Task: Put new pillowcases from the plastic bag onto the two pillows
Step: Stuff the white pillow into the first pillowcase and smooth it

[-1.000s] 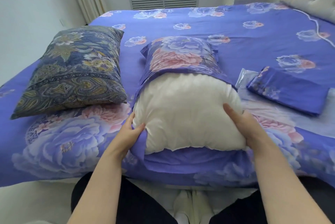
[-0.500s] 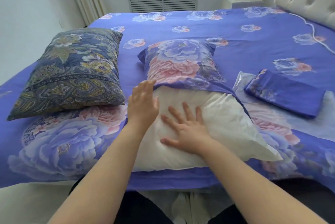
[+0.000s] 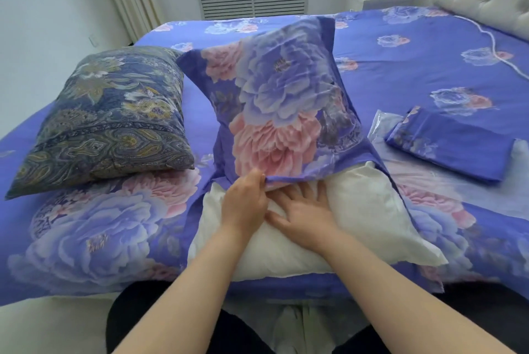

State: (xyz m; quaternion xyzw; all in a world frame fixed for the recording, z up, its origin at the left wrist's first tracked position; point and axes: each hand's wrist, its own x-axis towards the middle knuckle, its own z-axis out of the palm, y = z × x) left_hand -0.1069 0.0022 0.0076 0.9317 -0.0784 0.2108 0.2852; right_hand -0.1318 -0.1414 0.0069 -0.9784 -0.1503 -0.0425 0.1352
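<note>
My left hand (image 3: 243, 202) pinches the pillowcase (image 3: 280, 101) hem while my right hand (image 3: 303, 210) lies flat, fingers spread, on the white pillow (image 3: 366, 210), whose uncovered end points toward me.

Both bare forearms reach forward onto the white pillow (image 3: 357, 210), hands side by side. The left hand (image 3: 243, 204) pinches the pillowcase hem (image 3: 286, 180) above it; the right hand (image 3: 303, 216) lies flat, fingers spread.

Matt white cloth pillow (image 3: 357, 219), smooth floral cotton-like pillowcase (image 3: 280, 101), glossy plastic bag (image 3: 380, 124)
</note>
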